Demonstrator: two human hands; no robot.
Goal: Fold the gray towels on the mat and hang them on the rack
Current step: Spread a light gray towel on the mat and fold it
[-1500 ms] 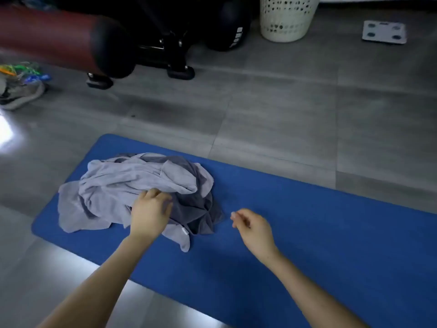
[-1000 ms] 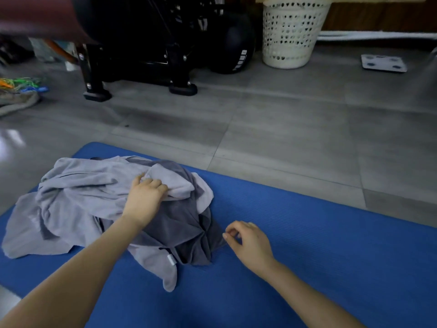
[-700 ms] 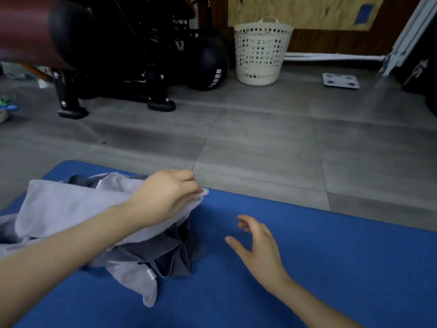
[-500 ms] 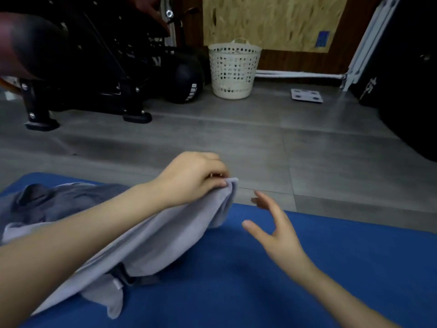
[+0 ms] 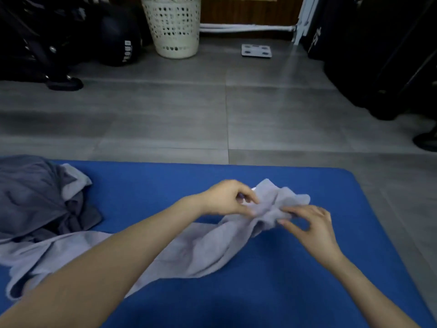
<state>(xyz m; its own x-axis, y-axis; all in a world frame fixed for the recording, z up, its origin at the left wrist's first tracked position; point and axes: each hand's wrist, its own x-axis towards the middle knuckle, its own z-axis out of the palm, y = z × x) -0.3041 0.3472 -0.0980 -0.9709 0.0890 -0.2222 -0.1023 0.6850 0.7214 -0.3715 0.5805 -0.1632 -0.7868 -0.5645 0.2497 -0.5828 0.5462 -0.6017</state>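
Gripping the bunched end of the light towel [image 5: 201, 247] in my left hand [image 5: 227, 197], I have thumb and fingers pinched on the cloth. My right hand [image 5: 309, 223] meets the same end from the other side, its fingers curled and, as far as the blur lets me tell, nipping an edge of the fabric. The rest of that towel trails back across the mat [image 5: 260, 292] toward its left side, rumpled and twisted, passing under my left forearm. The dark towel [image 5: 35, 195] lies in a heap at the mat's left end, touching the light one's tail.

I judge the job barely begun. No towel is folded; this one has only been drawn out from the heap, and I am hunting for its corners so it can be spread flat. Spreading, folding and hanging remain for it, and the whole sequence for the dark one. I cannot pick out a rack with any certainty; beyond the mat I see a white basket [image 5: 173, 27] and a bathroom scale [image 5: 256, 50] on the floor.
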